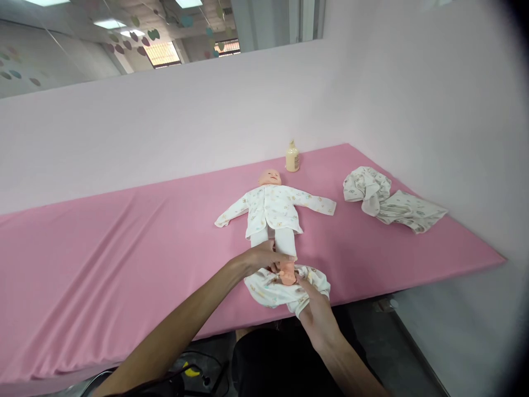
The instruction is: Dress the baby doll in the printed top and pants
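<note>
A baby doll [273, 207] lies on its back on the pink table [124, 248], head toward the wall, wearing a white printed top and white leggings. My left hand [262, 258] grips the doll's lower legs near the feet [287, 273]. My right hand [316, 309] holds a bunched pair of white printed baby pants [273, 289] at the table's front edge, gathered around the doll's feet.
A small cream bottle [292, 156] stands against the pink wall behind the doll's head. A crumpled pile of white printed clothes [386, 201] lies to the right. The table's right corner [502, 258] drops to a grey floor.
</note>
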Demonstrator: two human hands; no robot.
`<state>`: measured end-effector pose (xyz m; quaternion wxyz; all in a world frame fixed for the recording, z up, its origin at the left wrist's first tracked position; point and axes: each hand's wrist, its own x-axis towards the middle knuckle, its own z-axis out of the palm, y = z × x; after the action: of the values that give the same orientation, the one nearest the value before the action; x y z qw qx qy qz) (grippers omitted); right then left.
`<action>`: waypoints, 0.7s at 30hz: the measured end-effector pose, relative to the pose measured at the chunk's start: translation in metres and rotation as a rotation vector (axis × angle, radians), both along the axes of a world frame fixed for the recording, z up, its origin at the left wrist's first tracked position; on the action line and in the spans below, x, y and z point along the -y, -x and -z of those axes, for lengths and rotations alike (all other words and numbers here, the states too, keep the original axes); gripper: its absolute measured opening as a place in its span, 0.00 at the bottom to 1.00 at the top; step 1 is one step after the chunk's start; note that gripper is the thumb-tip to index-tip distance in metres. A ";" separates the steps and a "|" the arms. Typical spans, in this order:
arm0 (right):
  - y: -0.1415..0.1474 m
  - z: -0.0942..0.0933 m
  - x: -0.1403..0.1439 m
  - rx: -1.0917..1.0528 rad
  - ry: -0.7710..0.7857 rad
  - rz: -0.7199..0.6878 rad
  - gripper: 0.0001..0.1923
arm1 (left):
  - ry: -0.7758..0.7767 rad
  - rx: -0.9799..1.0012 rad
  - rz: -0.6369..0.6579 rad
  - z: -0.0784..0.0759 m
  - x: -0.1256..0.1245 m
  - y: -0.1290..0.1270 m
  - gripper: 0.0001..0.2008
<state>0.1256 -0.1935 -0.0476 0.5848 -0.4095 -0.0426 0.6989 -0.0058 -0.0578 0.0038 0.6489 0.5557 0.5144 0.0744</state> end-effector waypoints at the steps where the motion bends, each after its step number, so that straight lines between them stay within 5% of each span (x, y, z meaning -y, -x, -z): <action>1: -0.001 0.000 0.000 0.006 0.010 -0.006 0.24 | -0.027 -0.040 0.014 0.000 0.001 -0.001 0.33; 12: -0.005 -0.019 0.012 -0.035 -0.059 0.091 0.28 | -0.155 -0.003 -0.045 0.011 0.012 -0.018 0.26; 21: 0.000 -0.010 0.010 0.030 0.013 0.101 0.33 | -0.063 -0.057 -0.085 0.008 0.015 -0.030 0.43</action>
<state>0.1253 -0.2037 -0.0375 0.6160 -0.4252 -0.0259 0.6626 0.0240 -0.0725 -0.0046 0.6125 0.5555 0.5530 0.1021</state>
